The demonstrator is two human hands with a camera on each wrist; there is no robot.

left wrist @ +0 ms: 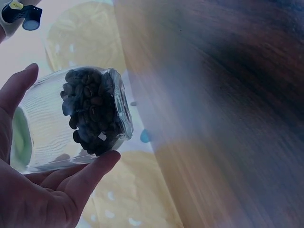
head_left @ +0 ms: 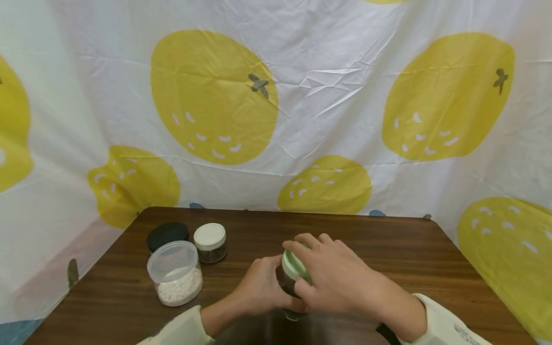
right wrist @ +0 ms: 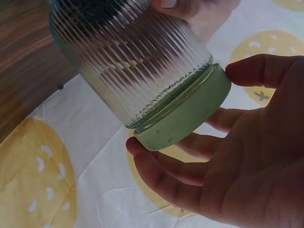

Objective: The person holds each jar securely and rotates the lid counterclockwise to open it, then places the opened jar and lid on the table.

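Observation:
My left hand [head_left: 263,285] holds a ribbed clear glass jar [right wrist: 128,52] round its side, near the front middle of the table. Dark beans [left wrist: 92,111] are heaped at the jar's base, and the glass above them is bare in the left wrist view. A pale green lid [right wrist: 183,114] sits at the mouth of the jar. From above, my right hand [head_left: 336,273] grips this lid by its rim, thumb on one side and fingertips on the other. The head view shows the jar tilted, its body partly hidden behind both hands.
On the left of the brown wooden table [head_left: 379,249] stands a clear tub [head_left: 189,256] with pale flakes in it. Behind it are a black-lidded container [head_left: 168,235] and a small white-lidded jar [head_left: 210,237] with dark contents. A lemon-print cloth [head_left: 302,115] hangs round the table.

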